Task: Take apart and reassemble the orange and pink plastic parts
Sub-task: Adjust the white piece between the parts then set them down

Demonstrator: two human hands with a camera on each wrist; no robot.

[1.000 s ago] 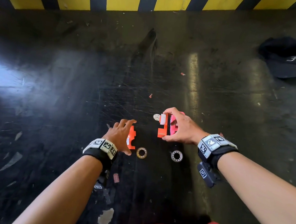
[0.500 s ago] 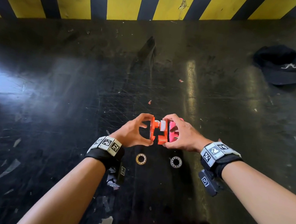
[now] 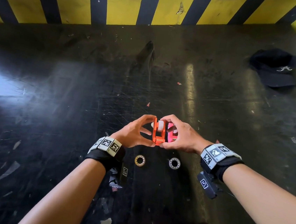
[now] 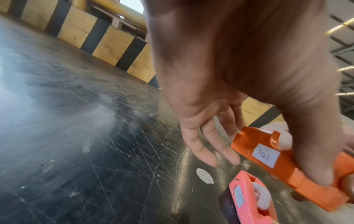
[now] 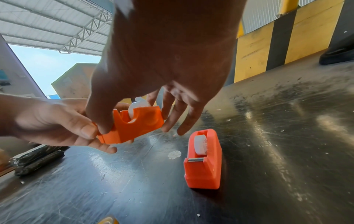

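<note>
Head view: both hands' fingers [image 3: 147,118] pinching orange dispenser [image 3: 158,132].

The orange dispenser [image 5: 138,124] is smooth plastic (paper label stuck on), above a scratched, glossy black tabletop [image 3: 71,103].

- Both hands meet above the middle of the counter [image 3: 71,103], toward its near edge.
- The left hand [image 3: 132,134] and right hand [image 3: 183,137] hold one dispenser [image 3: 158,133] between them, raised off the counter, with a spool [image 3: 160,127] sitting inside it.
- A second dispenser [image 3: 172,134] stands on the counter just right of the held one, under the right hand.
- Two rings lie on the counter nearer the person: one ring [image 3: 140,160] below the left hand, the other ring [image 3: 174,163] to its right, apart from it.
- A cap [image 3: 274,68] rests at the far right.
- A striped wall [image 3: 118,3] runs behind the counter.
</note>
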